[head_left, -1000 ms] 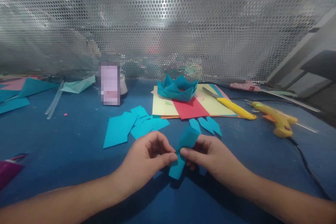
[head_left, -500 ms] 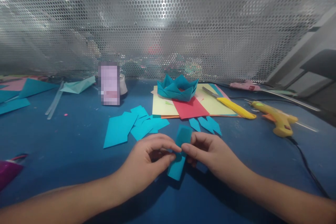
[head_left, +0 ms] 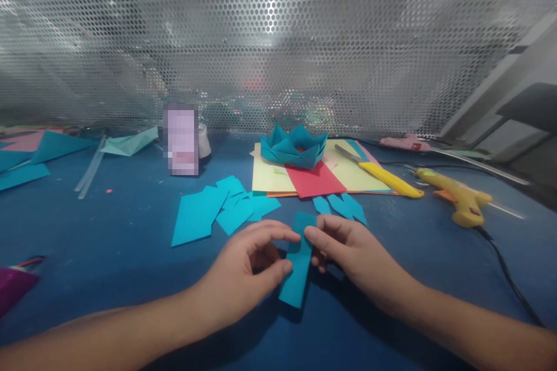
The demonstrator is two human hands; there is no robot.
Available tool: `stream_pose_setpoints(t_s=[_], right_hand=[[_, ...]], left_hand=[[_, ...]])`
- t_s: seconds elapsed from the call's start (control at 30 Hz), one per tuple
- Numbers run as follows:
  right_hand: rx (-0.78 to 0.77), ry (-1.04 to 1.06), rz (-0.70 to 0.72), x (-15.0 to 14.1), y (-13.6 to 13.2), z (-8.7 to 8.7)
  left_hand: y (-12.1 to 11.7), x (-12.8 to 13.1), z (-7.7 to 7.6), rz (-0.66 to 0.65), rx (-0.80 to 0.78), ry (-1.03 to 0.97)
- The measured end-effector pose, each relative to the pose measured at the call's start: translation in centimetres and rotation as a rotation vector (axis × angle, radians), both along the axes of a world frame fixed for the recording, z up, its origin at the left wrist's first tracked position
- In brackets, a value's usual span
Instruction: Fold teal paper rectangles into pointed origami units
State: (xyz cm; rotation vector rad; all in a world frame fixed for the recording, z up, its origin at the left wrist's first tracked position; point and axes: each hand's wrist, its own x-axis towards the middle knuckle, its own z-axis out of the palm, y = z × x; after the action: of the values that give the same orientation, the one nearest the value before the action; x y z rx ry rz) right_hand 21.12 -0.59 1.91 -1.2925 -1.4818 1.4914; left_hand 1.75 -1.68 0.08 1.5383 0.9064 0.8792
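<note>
Between my hands, above the blue table, is a narrow folded strip of blue paper (head_left: 299,264), tilted slightly to the right at its top. My right hand (head_left: 352,246) pinches the strip's upper right edge, thumb in front and fingers behind. My left hand (head_left: 246,266) curves along the strip's left side, its index fingertip and thumb tip at the paper's edge. Just beyond the left hand lie several loose blue paper pieces (head_left: 191,217). A few small pointed blue paper pieces (head_left: 348,207) lie beyond the right hand.
A folded blue paper crown shape (head_left: 293,151) and a red paper (head_left: 315,179) rest on stacked coloured sheets (head_left: 270,177). A yellow utility knife (head_left: 391,179) lies with its blade out. To the right are a yellow glue gun (head_left: 456,191) and its cord. A perforated metal panel (head_left: 243,23) stands behind.
The paper strip has shifted slightly down and turned flatter towards me. My left thumb and index finger have spread further apart; my right thumb sits a little higher.
</note>
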Motion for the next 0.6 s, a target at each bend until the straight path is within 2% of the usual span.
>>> stream_pose_setpoints(t_s=[0.33, 0.43, 0.5, 0.57, 0.6], right_hand=[[0.011, 0.008, 0.028, 0.1, 0.0, -0.6], [0.062, -0.005, 0.015, 0.1, 0.1, -0.8], [0.192, 0.014, -0.046, 0.2, 0.1, -1.0], [0.414, -0.018, -0.077, 0.4, 0.0, -1.1], [0.549, -0.068, -0.041, 0.5, -0.1, -1.1]], left_hand=[[0.2, -0.1, 0.4, -0.015, -0.023, 0.027], [0.5, -0.2, 0.3, -0.018, -0.032, 0.059], [0.8, -0.3, 0.0, 0.002, -0.035, 0.087], [1.2, -0.5, -0.3, 0.028, -0.021, 0.109], [1.4, -0.6, -0.4, 0.04, -0.012, 0.118]])
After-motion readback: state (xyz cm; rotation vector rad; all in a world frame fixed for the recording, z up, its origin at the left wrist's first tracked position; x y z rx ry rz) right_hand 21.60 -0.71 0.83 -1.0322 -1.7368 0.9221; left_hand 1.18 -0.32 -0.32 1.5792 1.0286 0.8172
